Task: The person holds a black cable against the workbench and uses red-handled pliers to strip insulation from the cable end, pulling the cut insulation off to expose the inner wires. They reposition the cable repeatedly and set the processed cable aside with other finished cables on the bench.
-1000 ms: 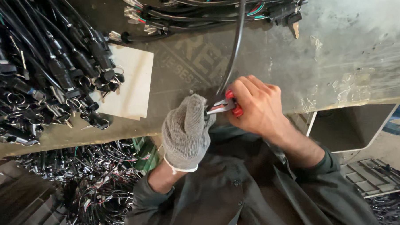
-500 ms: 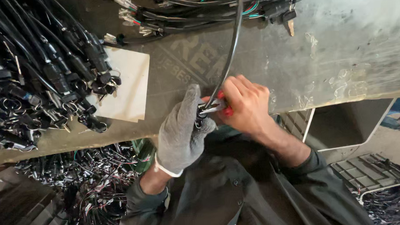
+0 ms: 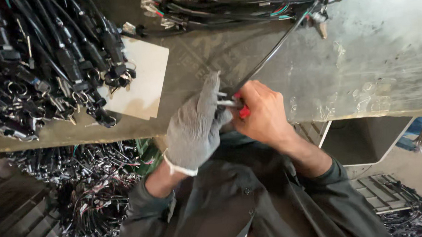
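**Two hands closed on cutter and cable at bench edge**

Gloved left hand clenched around cable end and metal tips. Bare right hand gripped tight on red-handled cutter, mostly hidden beneath fingers. One black cable stretched from hands up across grey bench. Left of hands: one pale card, heap of black connectors, uncountable. Beyond: wire bundle, cropped by frame.
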